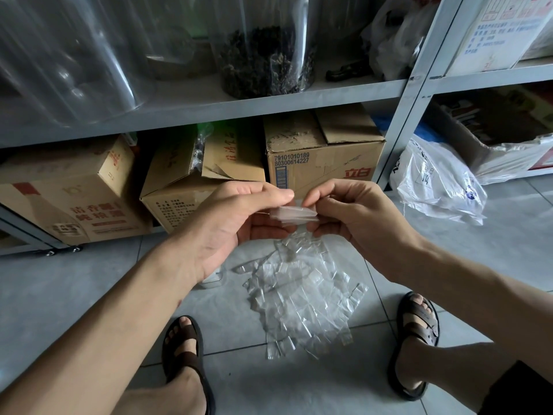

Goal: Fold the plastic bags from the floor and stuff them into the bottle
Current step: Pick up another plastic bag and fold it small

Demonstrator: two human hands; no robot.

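A clear plastic bag, folded into a small flat strip, is held in the air between both hands. My left hand pinches its left end between thumb and fingers. My right hand pinches its right end. Below them a heap of creased clear plastic bags lies spread on the grey tiled floor. A clear bottle stands on the floor under my left wrist, mostly hidden by it.
A grey metal shelf stands right ahead with large clear jars on it. Cardboard boxes sit under the lowest board. A white printed plastic bag lies at the right. My sandalled feet flank the heap.
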